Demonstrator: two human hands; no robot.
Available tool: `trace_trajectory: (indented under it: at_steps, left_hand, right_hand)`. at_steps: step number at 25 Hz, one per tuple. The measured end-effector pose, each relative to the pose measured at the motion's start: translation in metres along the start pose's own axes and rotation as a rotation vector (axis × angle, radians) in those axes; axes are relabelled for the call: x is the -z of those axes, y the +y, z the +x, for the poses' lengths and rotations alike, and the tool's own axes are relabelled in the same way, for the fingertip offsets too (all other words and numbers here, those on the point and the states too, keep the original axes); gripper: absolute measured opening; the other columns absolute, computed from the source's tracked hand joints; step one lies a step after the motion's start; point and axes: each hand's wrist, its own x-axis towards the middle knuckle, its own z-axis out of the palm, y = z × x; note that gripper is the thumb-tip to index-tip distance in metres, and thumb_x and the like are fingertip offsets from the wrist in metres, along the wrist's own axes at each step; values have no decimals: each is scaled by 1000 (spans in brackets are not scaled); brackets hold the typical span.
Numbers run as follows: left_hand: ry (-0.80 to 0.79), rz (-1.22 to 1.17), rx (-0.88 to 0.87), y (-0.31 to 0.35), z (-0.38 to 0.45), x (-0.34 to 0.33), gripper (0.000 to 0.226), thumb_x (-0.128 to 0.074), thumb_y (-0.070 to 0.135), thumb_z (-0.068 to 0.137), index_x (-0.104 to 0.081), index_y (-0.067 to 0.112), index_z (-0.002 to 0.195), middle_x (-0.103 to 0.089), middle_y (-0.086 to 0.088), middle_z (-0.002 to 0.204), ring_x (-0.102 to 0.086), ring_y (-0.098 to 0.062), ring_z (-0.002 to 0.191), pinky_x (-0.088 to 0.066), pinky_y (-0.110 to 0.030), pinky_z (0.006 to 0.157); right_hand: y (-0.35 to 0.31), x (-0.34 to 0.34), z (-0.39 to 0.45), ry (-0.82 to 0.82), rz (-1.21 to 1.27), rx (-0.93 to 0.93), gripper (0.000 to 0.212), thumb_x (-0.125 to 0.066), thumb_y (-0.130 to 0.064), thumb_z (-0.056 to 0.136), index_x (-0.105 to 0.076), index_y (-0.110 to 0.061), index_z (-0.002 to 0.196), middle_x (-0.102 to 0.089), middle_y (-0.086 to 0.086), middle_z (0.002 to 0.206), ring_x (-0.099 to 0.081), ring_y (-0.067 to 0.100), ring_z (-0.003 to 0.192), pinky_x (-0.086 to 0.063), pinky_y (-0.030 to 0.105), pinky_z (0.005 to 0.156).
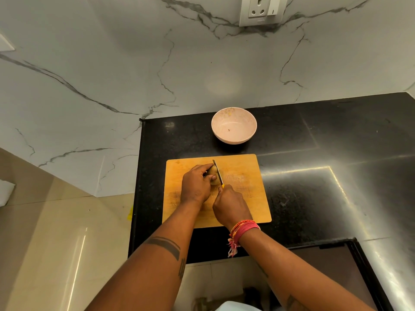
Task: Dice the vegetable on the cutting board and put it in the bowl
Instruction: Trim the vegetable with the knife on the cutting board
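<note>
The left hand [195, 185] curls over a brown potato [214, 176], holding it down on the wooden cutting board [247, 189]. The right hand [231, 204] grips a yellow-handled knife [218, 172], its blade lying against the potato's right side. Beyond the board's far edge, a pink bowl [234, 125] sits on the black counter [314, 176].

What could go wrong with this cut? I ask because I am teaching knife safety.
1. The left hand grips the small vegetable with its fingers right beside the knife blade, so a slip could nick them.
2. The vegetable looks rounded and might roll under the blade held by the right hand.
3. The bowl sits off the cutting board, behind it, so diced pieces may drop on the counter during transfer.
</note>
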Motion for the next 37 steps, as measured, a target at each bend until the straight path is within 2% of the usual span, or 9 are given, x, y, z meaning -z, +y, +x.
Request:
trace_trajectory:
  at_steps: [3, 5, 14, 19, 26, 30, 34, 37]
  left_hand:
    - [12, 3, -27, -2, -1, -1, 43, -72, 18, 93, -64, 21, 135, -67, 4, 130, -61, -12, 117, -49, -27, 103]
    - [39, -13, -16, -1, -2, -2, 42, -72, 17, 93, -65, 20, 134, -68, 3, 130, -61, -13, 118, -49, -28, 104]
    - [67, -53, -10, 2, -7, -5, 42, -73, 15, 91, -66, 20, 132, -69, 4, 128, -61, -11, 118, -47, -24, 104]
    - [61, -68, 21, 0, -4, -5, 41, -74, 18, 91, -67, 22, 131, -69, 5, 128, -61, -11, 117, -49, -26, 104]
    - [87, -87, 37, 1, -7, -7, 42, -72, 17, 92, -66, 21, 133, -67, 4, 131, -60, -12, 120, -48, -28, 105]
    - [71, -66, 35, -1, -4, -8, 42, -74, 18, 91, -66, 21, 133, -67, 4, 130, -60, -13, 120, -48, -28, 105]
    - [82, -107, 55, -1, -5, -9, 41, -74, 17, 91, -67, 23, 131, -68, 4, 129, -61, -13, 118, -50, -28, 103]
    - [89, -120, 61, -2, -5, -10, 40, -73, 18, 92, -67, 23, 131, -68, 4, 129, -61, -13, 118, -49, -28, 103]
  right_hand:
    - [-9, 2, 12, -18, 34, -17, 28, -36, -27, 103, -54, -8, 116, -64, 14, 101, -56, 28, 80, -42, 36, 65]
    - [-12, 3, 17, -23, 38, -19, 28, -38, -25, 101, -54, -8, 117, -65, 15, 105, -56, 29, 81, -43, 36, 67]
    - [-7, 6, 5, -57, 60, -43, 26, -38, -24, 102, -53, -7, 116, -59, 10, 92, -50, 25, 73, -39, 35, 65]
    - [-14, 8, 22, -98, 82, -45, 26, -45, -18, 97, -56, -6, 117, -66, 19, 111, -52, 29, 81, -42, 34, 70]
    - [-5, 4, 14, -126, 58, -58, 24, -42, -22, 100, -57, -7, 113, -65, 19, 110, -52, 29, 80, -40, 34, 69]
    - [-14, 10, 26, -163, 83, -64, 27, -45, -21, 101, -58, -6, 119, -64, 18, 114, -52, 27, 84, -41, 33, 73]
    - [-5, 8, 15, -180, 75, -63, 18, -45, -21, 99, -56, -10, 108, -64, 21, 113, -51, 30, 82, -40, 33, 72]
    - [-1, 7, 13, -200, 54, -70, 23, -46, -20, 97, -57, -6, 112, -64, 22, 114, -51, 30, 81, -39, 32, 70]
